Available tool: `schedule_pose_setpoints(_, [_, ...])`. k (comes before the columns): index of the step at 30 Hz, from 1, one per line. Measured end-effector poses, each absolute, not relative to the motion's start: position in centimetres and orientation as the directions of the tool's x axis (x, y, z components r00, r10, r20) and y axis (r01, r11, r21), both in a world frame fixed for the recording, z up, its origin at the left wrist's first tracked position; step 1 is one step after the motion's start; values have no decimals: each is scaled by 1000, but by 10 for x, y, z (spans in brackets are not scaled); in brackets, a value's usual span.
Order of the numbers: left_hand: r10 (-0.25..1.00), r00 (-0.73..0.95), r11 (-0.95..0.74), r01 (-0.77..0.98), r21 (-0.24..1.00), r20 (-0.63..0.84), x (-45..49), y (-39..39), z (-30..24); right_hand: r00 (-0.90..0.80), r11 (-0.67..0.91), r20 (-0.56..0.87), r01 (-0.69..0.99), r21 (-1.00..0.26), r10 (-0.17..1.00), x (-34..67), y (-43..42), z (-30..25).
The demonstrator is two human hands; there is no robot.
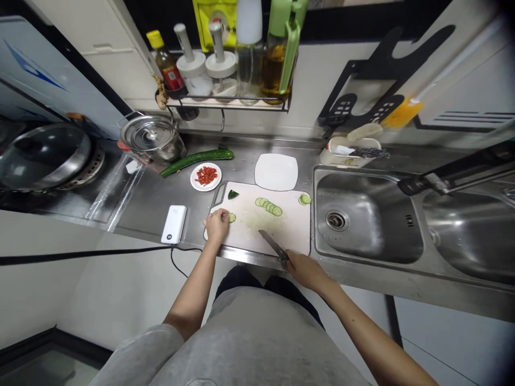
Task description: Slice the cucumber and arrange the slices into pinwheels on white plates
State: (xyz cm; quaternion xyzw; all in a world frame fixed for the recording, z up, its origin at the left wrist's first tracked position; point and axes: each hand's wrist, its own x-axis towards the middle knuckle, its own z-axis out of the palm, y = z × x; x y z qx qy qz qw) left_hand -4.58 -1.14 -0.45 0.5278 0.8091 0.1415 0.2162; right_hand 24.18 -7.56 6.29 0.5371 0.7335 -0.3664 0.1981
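My left hand (pixel 218 225) is closed at the left side of the white cutting board (pixel 245 238), its fingertips on cucumber slices (pixel 232 217). In my right hand (pixel 300 266) is a kitchen knife (pixel 272 243), its blade pointing up and left over the board's front part. A fanned row of cucumber slices (pixel 268 206) lies in the middle of the board. More slices (pixel 304 199) sit at its right edge, and a dark green cucumber end (pixel 233 194) rests near the upper left corner.
Behind the board are a white square plate (pixel 276 171), a small dish of red berries (pixel 206 176) and a whole cucumber (pixel 197 160). A white power bank (pixel 174 224) with a cable lies left. The steel sink (pixel 362 236) is right; a lidded pot (pixel 151 136) stands back left.
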Motion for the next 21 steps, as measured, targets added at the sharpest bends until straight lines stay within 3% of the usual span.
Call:
schedule_pose_setpoints(8, [936,-332,348,815,464,-120,-28,-13,2,-273,102,-631,950,-294,727,246,-79,62])
schedule_pose_setpoints(14, [995,33,19,857,516,-92,38,6,6,-36,-107,-534,966,-236,845,266,-75,55])
schedule_pose_setpoints(21, [944,314,-251,880,404,-99,83,38,-4,49,-199,-509,949,-244,859,285,-77,46])
